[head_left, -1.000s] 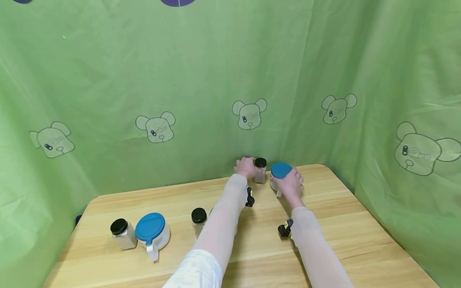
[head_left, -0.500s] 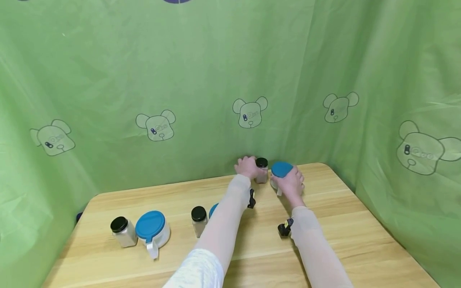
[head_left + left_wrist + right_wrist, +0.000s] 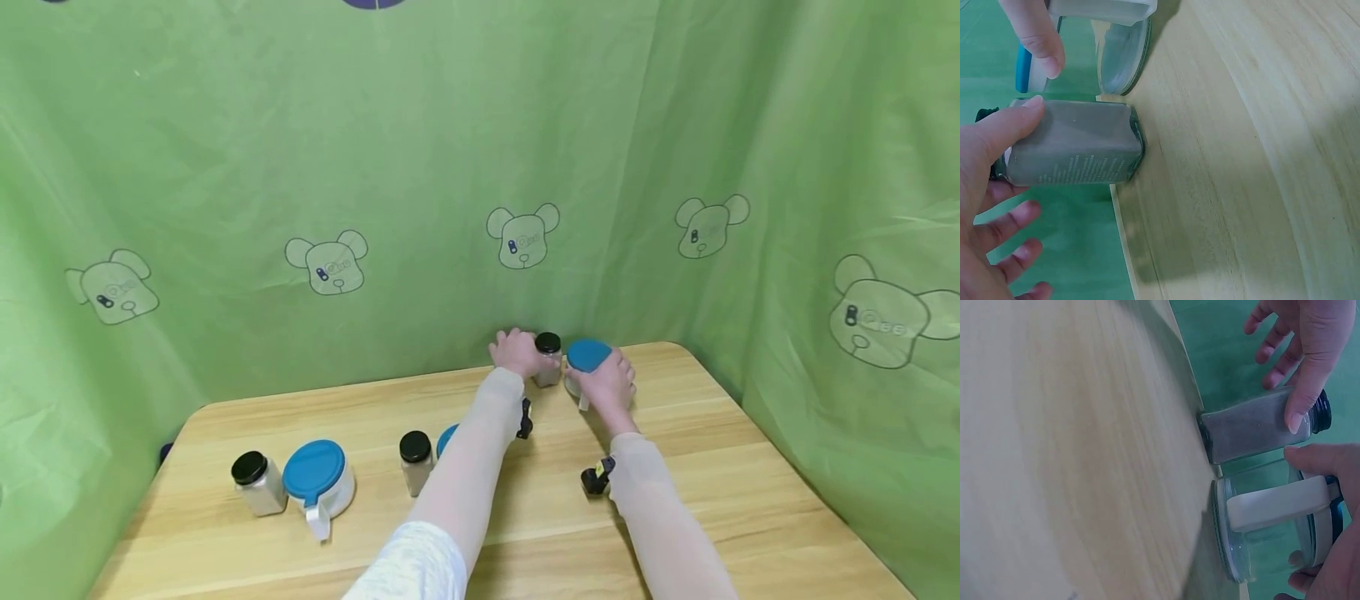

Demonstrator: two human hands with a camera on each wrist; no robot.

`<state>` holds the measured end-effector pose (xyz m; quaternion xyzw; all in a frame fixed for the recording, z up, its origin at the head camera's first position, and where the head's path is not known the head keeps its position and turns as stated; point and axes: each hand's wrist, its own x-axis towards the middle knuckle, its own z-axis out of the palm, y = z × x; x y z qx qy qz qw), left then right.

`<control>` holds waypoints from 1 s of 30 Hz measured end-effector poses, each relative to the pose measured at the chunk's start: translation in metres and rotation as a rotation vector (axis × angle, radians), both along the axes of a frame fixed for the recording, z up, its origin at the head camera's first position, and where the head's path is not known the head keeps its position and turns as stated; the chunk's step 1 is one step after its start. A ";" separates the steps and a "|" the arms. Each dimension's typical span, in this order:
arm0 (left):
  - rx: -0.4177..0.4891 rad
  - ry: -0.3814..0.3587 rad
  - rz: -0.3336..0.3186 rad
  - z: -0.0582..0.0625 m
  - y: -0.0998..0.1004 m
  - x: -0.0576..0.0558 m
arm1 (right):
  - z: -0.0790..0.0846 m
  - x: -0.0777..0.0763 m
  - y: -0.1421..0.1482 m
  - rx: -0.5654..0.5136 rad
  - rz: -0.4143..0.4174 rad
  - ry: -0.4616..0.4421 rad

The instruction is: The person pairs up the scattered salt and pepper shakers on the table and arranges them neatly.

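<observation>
My left hand (image 3: 517, 353) pinches a square glass jar (image 3: 1079, 144) with a black screw lid (image 3: 548, 342) between thumb and forefinger, other fingers spread. The jar stands upright near the table's back edge, pale contents inside. Just right of it, my right hand (image 3: 609, 382) grips a round clear glass pot (image 3: 1266, 544) with a blue lid (image 3: 587, 354) from above, thumb on the near left side and fingers round the far right side. The pot's white handle (image 3: 1279, 503) points toward me. A narrow gap shows between jar and pot.
On the wooden table (image 3: 712, 500), another black-lidded jar (image 3: 260, 485) stands beside a blue-lidded pot (image 3: 318, 479) at left. Mid-table, a third jar (image 3: 416, 462) stands by a blue lid (image 3: 447, 437), mostly hidden behind my left arm. Green curtain (image 3: 420, 167) hangs behind and at the sides.
My left hand has shifted the black-lidded jar slightly right, narrowing the gap to the blue-lidded pot. The right hand keeps its grip on the pot in nearly the same place.
</observation>
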<state>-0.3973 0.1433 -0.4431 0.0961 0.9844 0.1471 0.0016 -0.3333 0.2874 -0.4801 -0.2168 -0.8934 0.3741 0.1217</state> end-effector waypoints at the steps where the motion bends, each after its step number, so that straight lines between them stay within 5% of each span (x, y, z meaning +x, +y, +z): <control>1: -0.002 0.003 -0.006 0.001 0.000 0.000 | 0.001 0.000 0.001 0.006 0.001 -0.001; 30: 0.042 0.055 -0.014 0.012 -0.012 0.007 | 0.011 0.009 0.006 -0.016 0.065 0.062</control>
